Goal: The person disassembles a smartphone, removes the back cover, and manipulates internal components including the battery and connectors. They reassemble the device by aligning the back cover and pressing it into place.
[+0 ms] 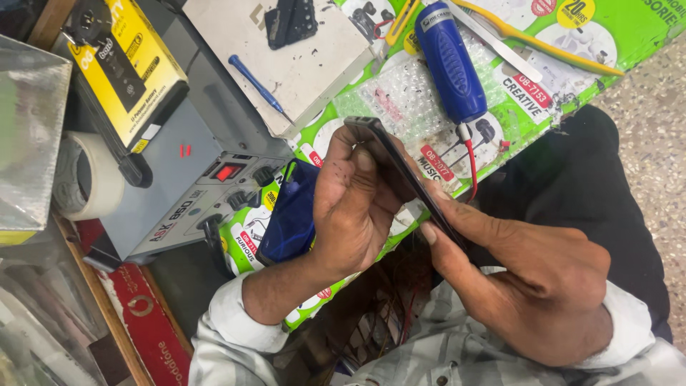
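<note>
Edge-on, thin black glossy phone (400, 168) pinched between left hand (354, 207) and right hand (543, 282), above green printed cardboard (614, 32); ribbed blue plastic tool (449, 61) beside bubble wrap (400, 100).

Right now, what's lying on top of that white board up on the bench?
On the white board lie a thin blue screwdriver and a dark flat part. Whatever sits under that part is covered.
</note>
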